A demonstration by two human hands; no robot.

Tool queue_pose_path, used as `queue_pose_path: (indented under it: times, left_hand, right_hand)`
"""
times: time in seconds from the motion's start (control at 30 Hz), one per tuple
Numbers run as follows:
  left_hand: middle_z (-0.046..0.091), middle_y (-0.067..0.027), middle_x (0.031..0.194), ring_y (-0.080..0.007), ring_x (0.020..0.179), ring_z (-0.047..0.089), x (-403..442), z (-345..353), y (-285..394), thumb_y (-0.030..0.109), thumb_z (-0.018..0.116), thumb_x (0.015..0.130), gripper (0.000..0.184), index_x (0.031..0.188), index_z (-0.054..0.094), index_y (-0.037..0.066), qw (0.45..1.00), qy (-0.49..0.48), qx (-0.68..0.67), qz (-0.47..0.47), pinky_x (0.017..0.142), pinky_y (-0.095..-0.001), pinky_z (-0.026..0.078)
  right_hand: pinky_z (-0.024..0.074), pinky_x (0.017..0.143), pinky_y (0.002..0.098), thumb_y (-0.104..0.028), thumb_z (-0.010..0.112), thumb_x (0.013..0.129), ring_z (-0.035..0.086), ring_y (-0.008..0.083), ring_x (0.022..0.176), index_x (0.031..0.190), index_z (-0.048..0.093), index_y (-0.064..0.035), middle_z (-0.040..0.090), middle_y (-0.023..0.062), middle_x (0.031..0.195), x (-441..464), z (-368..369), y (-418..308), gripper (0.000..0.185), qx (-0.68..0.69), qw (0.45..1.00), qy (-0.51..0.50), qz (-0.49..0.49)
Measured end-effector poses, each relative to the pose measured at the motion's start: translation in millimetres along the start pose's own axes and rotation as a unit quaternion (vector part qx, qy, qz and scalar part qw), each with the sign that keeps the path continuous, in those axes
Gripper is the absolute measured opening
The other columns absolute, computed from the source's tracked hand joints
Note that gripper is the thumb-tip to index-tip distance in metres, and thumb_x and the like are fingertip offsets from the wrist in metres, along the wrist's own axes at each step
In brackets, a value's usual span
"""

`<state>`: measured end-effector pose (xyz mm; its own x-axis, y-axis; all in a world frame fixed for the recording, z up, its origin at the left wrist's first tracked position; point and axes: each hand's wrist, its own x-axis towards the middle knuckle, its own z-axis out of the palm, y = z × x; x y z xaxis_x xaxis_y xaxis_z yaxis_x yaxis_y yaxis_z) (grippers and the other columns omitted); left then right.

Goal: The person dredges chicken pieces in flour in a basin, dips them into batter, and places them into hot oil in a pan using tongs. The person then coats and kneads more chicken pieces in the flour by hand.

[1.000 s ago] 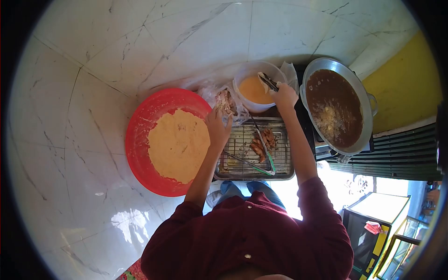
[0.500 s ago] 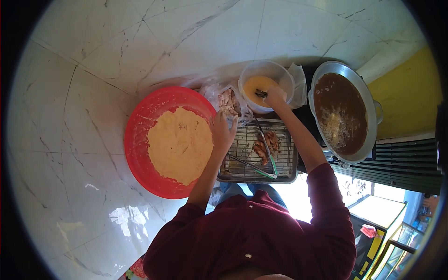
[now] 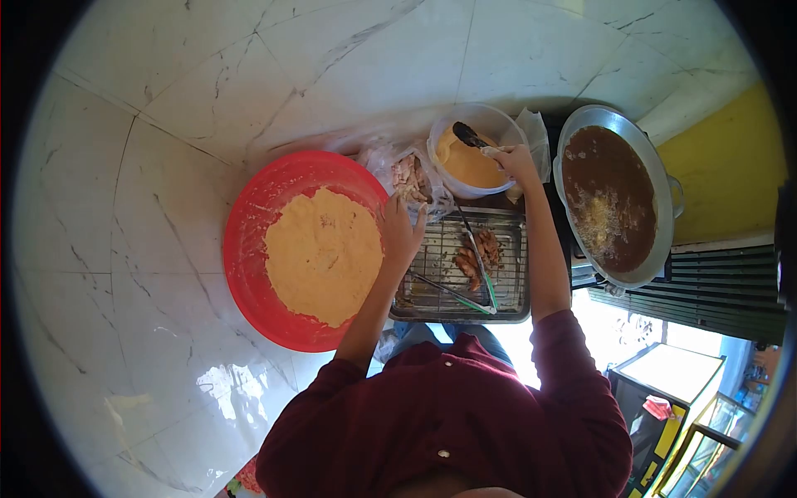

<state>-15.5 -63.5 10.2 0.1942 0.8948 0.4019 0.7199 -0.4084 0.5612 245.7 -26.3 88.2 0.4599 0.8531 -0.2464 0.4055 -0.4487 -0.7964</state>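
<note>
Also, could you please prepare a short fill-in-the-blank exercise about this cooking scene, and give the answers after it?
1. The dark utensil at the plastic tub is held by the person's ____.
2. Of the red basin and the metal pan, the left hand is closer to the ____.
3. The bubbling oil in the pan is coloured ____.

Missing words: right hand; red basin; brown.

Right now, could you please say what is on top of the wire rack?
Browned food pieces and green-ended tongs; the wire rack beneath the pieces is covered.
</note>
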Motion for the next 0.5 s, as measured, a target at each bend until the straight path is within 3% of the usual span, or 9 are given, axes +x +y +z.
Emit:
queue_pose_path:
  times: [0.1, 0.17, 0.2, 0.27, 0.3, 0.37, 0.5]
  left_hand:
    - [0.049, -0.0153, 0.114, -0.0304, 0.109, 0.045, 1.1, -2.8, 2.8, 0.029, 0.057, 0.080, 0.045, 0.113, 0.048, 0.000, 1.000, -0.003, -0.002, -0.002, 0.096, -0.0526, 0.025]
    - [0.049, -0.0150, 0.115, -0.0302, 0.109, 0.045, 1.3, -3.1, 4.3, 0.029, 0.057, 0.080, 0.045, 0.114, 0.047, 0.001, 1.000, -0.009, -0.007, -0.010, 0.096, -0.0531, 0.025]
    - [0.049, -0.0150, 0.115, -0.0302, 0.109, 0.045, 0.5, -2.1, 3.7, 0.029, 0.057, 0.080, 0.045, 0.114, 0.047, 0.001, 1.000, -0.010, -0.007, -0.009, 0.096, -0.0531, 0.025]
    - [0.049, -0.0149, 0.115, -0.0300, 0.110, 0.045, -0.3, -0.8, 1.9, 0.029, 0.057, 0.080, 0.045, 0.114, 0.047, 0.001, 1.000, -0.006, 0.002, -0.007, 0.097, -0.0530, 0.024]
    - [0.049, -0.0149, 0.115, -0.0300, 0.110, 0.045, 0.5, -1.8, 2.6, 0.029, 0.057, 0.080, 0.045, 0.114, 0.047, 0.001, 1.000, -0.005, 0.003, -0.007, 0.097, -0.0530, 0.024]
    - [0.049, -0.0151, 0.115, -0.0300, 0.110, 0.045, 1.2, -4.4, 5.3, 0.030, 0.057, 0.081, 0.045, 0.114, 0.048, 0.001, 1.000, -0.014, 0.001, -0.012, 0.098, -0.0531, 0.024]
    - [0.048, -0.0153, 0.116, -0.0302, 0.110, 0.044, 0.1, -3.0, 2.7, 0.031, 0.056, 0.081, 0.046, 0.113, 0.048, 0.000, 1.000, -0.018, 0.004, -0.014, 0.098, -0.0530, 0.023]
  right_hand:
    - [0.0358, 0.043, 0.0281, -0.034, 0.075, 0.062, 0.046, 0.0123, 0.042, 0.052, 0.056, 0.0002, 0.048, 0.0040, 0.046, -0.2, 2.4, 1.5, 0.040, 0.081, 0.996, 0.000, 0.030]
    - [0.0383, 0.044, 0.0306, -0.034, 0.074, 0.062, 0.050, 0.0163, 0.042, 0.056, 0.059, 0.0002, 0.052, 0.0066, 0.048, 12.3, 9.7, 5.7, 0.037, -0.051, 0.998, -0.002, 0.046]
    - [0.0383, 0.044, 0.0306, -0.034, 0.074, 0.062, 0.050, 0.0163, 0.042, 0.056, 0.059, 0.0002, 0.052, 0.0066, 0.048, 16.1, 12.7, 6.0, 0.037, -0.051, 0.998, -0.001, 0.048]
    - [0.0466, 0.054, 0.0338, -0.034, 0.074, 0.061, 0.061, 0.0242, 0.058, 0.070, 0.064, 0.0010, 0.063, 0.0128, 0.065, 23.1, 19.3, 5.8, 0.037, -0.161, 0.986, -0.022, 0.043]
    - [0.0466, 0.054, 0.0338, -0.034, 0.074, 0.061, 0.061, 0.0242, 0.058, 0.070, 0.064, 0.0010, 0.063, 0.0128, 0.065, 28.1, 24.5, 11.7, 0.037, -0.161, 0.986, -0.022, 0.042]
    - [0.0482, 0.059, 0.0373, -0.037, 0.074, 0.061, 0.064, 0.0270, 0.065, 0.062, 0.065, -0.0018, 0.063, 0.0141, 0.065, 36.6, 35.4, 26.4, 0.036, -0.272, 0.959, 0.069, -0.046]
    - [0.0490, 0.070, 0.0395, -0.036, 0.074, 0.059, 0.063, 0.0308, 0.082, 0.078, 0.066, -0.0028, 0.065, 0.0169, 0.081, 31.5, 33.9, 19.1, 0.039, -0.307, 0.951, 0.044, -0.009]
